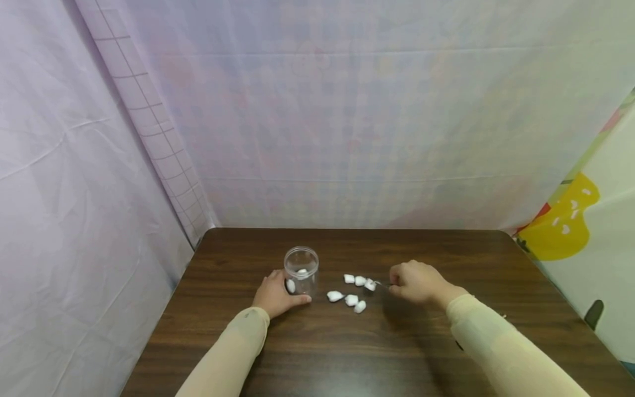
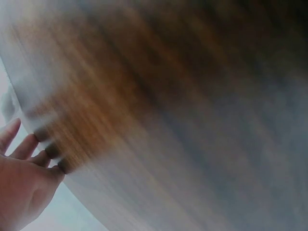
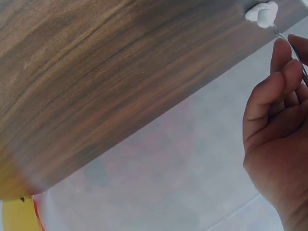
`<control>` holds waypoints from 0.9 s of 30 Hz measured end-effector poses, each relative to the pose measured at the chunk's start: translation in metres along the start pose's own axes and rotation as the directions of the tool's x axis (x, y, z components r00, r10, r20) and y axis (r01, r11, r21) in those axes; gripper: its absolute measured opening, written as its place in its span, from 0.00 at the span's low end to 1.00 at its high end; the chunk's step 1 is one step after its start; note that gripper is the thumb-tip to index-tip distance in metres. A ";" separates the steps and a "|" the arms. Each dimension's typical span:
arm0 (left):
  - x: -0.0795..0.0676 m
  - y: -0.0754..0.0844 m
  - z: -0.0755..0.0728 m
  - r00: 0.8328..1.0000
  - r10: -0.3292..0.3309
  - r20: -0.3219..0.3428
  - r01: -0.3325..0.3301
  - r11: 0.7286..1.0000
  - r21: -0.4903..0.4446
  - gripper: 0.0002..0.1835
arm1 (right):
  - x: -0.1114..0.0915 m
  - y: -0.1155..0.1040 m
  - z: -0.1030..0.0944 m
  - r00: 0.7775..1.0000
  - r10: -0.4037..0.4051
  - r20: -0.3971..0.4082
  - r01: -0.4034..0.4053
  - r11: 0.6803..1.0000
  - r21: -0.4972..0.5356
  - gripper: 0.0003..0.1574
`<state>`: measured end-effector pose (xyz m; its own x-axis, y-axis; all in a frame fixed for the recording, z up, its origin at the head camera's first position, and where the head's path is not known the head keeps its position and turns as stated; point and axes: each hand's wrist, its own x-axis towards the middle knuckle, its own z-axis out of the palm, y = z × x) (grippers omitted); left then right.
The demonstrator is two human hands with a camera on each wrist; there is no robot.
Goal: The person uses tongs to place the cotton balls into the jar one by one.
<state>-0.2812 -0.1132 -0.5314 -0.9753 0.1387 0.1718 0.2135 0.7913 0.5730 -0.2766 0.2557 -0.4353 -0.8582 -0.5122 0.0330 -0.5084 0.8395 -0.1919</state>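
Note:
A clear jar (image 1: 308, 284) with an open top stands on the table, a few white cotton balls (image 1: 290, 286) inside. My left hand (image 1: 279, 295) holds its left side, thumb across the front; in the left wrist view the fingertips (image 2: 30, 139) are near the tabletop. Between thumb and fingers, my right hand (image 1: 415, 282) pinches a thin metal tool (image 3: 285, 37) that looks like tweezers. Its tip meets a cotton ball (image 3: 263, 14) at the right end of the back row. Whether the tip grips that ball is too small to tell.
More cotton balls lie between jar and right hand: two others in the back row (image 1: 354, 280), and a front group (image 1: 351, 300). The brown wooden table (image 1: 317, 353) ends at a pale hanging cloth (image 1: 347, 138), with another cloth (image 1: 74, 220) on the left.

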 end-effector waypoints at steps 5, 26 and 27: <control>0.000 -0.001 0.001 1.000 0.003 -0.003 -0.003 1.000 -0.006 0.46 | 0.003 0.002 -0.003 1.000 -0.007 -0.013 0.007 1.000 0.001 0.09; -0.002 0.004 -0.003 1.000 0.002 -0.004 -0.002 1.000 -0.008 0.45 | 0.031 -0.026 -0.041 0.994 -0.082 -0.071 0.079 0.996 -0.040 0.08; -0.002 0.004 -0.003 1.000 0.002 -0.003 -0.002 1.000 -0.009 0.45 | 0.033 -0.029 -0.043 0.994 -0.086 -0.073 0.083 0.996 -0.042 0.08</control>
<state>-0.2782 -0.1119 -0.5268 -0.9748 0.1380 0.1755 0.2156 0.7858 0.5796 -0.2932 0.2218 -0.3861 -0.8142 -0.5679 0.1204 -0.5804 0.8009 -0.1474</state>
